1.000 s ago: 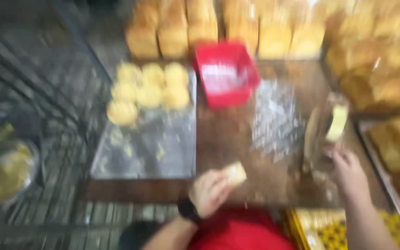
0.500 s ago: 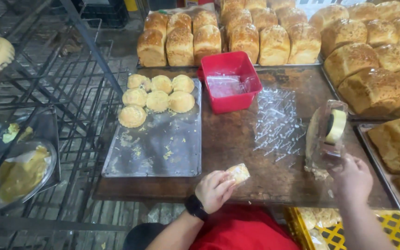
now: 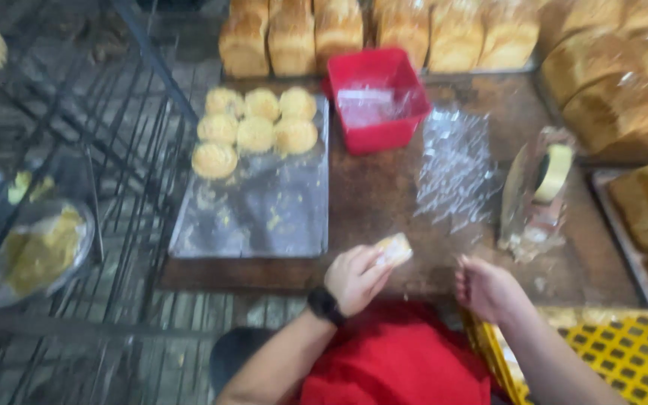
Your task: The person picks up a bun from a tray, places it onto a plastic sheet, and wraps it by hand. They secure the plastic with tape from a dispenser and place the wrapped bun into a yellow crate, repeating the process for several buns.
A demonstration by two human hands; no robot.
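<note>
My left hand (image 3: 354, 279), with a dark watch at the wrist, is closed on a small wrapped bun (image 3: 394, 248) at the near edge of the brown table (image 3: 384, 195). Close to the table's edge on the right, my right hand (image 3: 485, 289) is loosely curled; whether it holds anything cannot be told. A metal tray (image 3: 264, 210) with several round pale buns (image 3: 253, 127) lies ahead on the left. Clear plastic wrappers (image 3: 455, 169) lie in the middle, and a tape dispenser (image 3: 538, 191) stands at the right.
A red square tub (image 3: 376, 97) sits at the back. Rows of bread loaves (image 3: 384, 34) line the back and right (image 3: 624, 97). A dark wire rack (image 3: 61, 187) stands at the left. A yellow crate (image 3: 609, 360) is at the lower right.
My right hand has drawn back from the tape dispenser toward the table's near edge. My left hand still grips the wrapped bun. The view has shifted slightly.
</note>
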